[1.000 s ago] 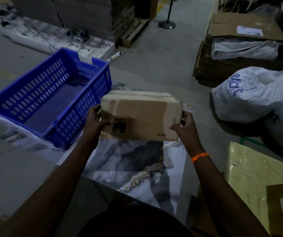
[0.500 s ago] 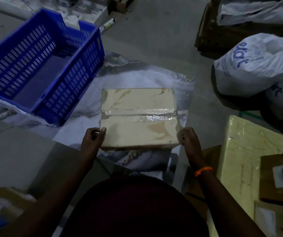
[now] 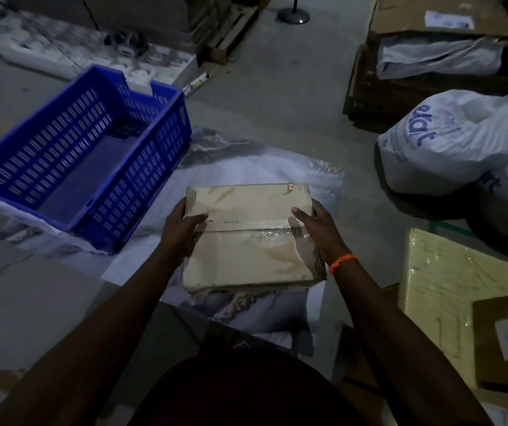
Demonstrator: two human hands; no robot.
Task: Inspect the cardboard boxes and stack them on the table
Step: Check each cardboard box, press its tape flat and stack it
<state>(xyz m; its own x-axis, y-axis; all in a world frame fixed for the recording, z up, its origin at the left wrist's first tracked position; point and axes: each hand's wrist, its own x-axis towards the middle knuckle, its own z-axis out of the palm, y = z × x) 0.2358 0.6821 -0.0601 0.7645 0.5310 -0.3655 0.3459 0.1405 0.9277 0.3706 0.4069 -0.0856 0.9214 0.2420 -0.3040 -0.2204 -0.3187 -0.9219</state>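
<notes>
A taped brown cardboard box (image 3: 246, 259) is held flat over the marble-patterned table (image 3: 246, 167), its top with a strip of clear tape facing up. My left hand (image 3: 185, 227) grips its left edge, thumb lying on top. On the right edge my right hand (image 3: 315, 229) grips it too, with the thumb on the taped seam. An orange band circles the right wrist. Whether the box touches the table is hidden.
An empty blue slotted crate (image 3: 92, 155) stands on the table at the left. White printed sacks (image 3: 461, 142) lie on the floor at the right. A wrapped yellowish package (image 3: 437, 296) with a labelled brown box (image 3: 504, 339) sits at the lower right. Pallets and cartons (image 3: 431, 41) stand behind.
The box went from tilted with its side face toward me to flat with its top up. Both hands slid from its near corners forward along its sides, thumbs now on top.
</notes>
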